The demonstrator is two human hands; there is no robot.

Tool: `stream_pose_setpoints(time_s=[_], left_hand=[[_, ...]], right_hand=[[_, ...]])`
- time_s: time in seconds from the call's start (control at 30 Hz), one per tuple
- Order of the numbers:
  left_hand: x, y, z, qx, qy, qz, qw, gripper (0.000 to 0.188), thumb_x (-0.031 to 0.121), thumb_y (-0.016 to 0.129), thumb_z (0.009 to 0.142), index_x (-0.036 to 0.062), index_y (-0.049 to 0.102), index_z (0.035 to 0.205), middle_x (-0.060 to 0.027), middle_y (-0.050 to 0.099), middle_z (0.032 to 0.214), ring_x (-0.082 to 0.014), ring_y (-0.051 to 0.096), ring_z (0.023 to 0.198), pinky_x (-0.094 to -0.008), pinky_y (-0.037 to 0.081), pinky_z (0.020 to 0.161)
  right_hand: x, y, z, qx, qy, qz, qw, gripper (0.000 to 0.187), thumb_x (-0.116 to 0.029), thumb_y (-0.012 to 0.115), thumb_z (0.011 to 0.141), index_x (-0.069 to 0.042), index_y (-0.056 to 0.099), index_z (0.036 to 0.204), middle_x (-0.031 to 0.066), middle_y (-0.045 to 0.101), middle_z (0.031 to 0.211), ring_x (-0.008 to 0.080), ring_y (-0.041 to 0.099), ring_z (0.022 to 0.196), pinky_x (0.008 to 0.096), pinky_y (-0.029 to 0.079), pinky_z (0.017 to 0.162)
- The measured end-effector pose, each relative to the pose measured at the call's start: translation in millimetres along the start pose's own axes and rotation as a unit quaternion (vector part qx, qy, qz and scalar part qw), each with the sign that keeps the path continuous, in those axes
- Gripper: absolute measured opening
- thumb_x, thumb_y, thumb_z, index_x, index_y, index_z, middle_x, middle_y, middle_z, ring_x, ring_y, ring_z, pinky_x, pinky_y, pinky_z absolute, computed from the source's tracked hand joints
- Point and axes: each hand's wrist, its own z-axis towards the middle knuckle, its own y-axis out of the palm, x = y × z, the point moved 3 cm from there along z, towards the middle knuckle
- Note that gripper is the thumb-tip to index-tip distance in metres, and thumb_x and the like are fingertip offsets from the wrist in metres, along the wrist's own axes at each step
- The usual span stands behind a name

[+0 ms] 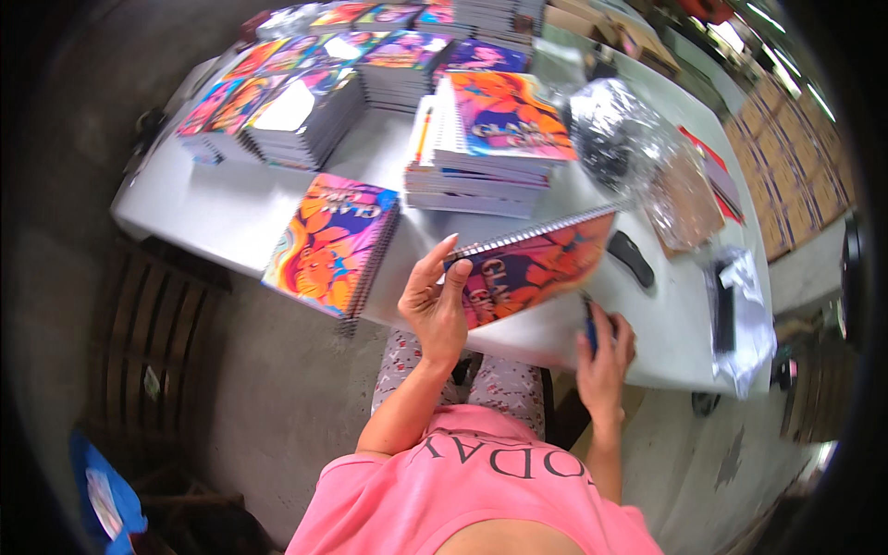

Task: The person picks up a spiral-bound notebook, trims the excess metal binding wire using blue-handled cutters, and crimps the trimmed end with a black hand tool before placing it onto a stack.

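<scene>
- The left hand (437, 310), at the centre of the frame, was clamped on the flexible spiral-bound notebook with an orange, pink and purple cover (541, 268), pinching its left corner between thumb and fingers.
- That notebook extended up and to the right from the left hand, tilted, its dark wire coil along the upper edge; whether its lower edge touched the white smooth-topped desk (675, 319) could not be told.
- The right hand (609, 356), right of centre, was curled around a slim dark-blue tool (591, 328), just below the notebook's right end.
- A second bright floral spiral notebook (328, 245) lay left of centre, near the left hand but apart from it.
- A stack of white-paged spiral notebooks (481, 190) stood above the held one in the frame.
- A black elongated object (631, 259) lay right of the held notebook, below crumpled clear plastic wrap (610, 129).
</scene>
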Motion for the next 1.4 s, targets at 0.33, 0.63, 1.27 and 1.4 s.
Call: stream_pose_setpoints(time_s=[0.33, 0.63, 1.27, 1.4], left_hand=[[63, -33, 5, -0.016, 0.039, -0.139, 0.989, 0.036, 0.013, 0.049, 0.095, 0.0048, 0.035, 0.128, -0.0197, 0.064, 0.096, -0.0183, 0.064, 0.084, -0.0285, 0.051, 0.075], [96, -148, 56, 0.193, 0.116, 0.09, 0.97, 0.022, 0.009, 0.05, 0.094, 0.0032, 0.049, 0.116, -0.0107, 0.062, 0.092, -0.0113, 0.058, 0.084, -0.0215, 0.045, 0.074], [-21, -203, 108, 0.263, 0.0, 0.058, 0.963, 0.026, 0.016, 0.039, 0.096, -0.0028, 0.058, 0.098, -0.0113, 0.059, 0.097, -0.0159, 0.055, 0.09, -0.0285, 0.043, 0.084], [-24, -198, 107, 0.28, 0.031, 0.0, 0.959, 0.021, 0.006, 0.041, 0.089, -0.0036, 0.059, 0.095, -0.0091, 0.059, 0.092, -0.0157, 0.055, 0.087, -0.0284, 0.042, 0.083]], right_hand=[[-10, 14, 46, 0.036, 0.023, 0.555, 0.831, 0.068, -0.038, 0.063, 0.085, -0.003, 0.037, 0.136, 0.0126, 0.04, 0.136, 0.023, 0.041, 0.123, 0.0368, 0.033, 0.101], [-193, 32, 151, 0.013, -0.193, 0.466, 0.863, 0.039, -0.012, 0.076, 0.074, -0.001, 0.062, 0.109, 0.0126, 0.065, 0.102, 0.0168, 0.061, 0.092, 0.0303, 0.048, 0.082], [-264, 186, 194, -0.181, -0.207, 0.111, 0.955, 0.039, -0.036, 0.043, 0.094, -0.005, 0.056, 0.113, 0.0203, 0.061, 0.102, 0.0383, 0.059, 0.097, 0.0473, 0.045, 0.084], [-274, 178, 188, -0.164, -0.181, 0.065, 0.967, 0.041, -0.04, 0.041, 0.094, -0.007, 0.058, 0.112, 0.0182, 0.062, 0.104, 0.0341, 0.061, 0.095, 0.048, 0.045, 0.084]])
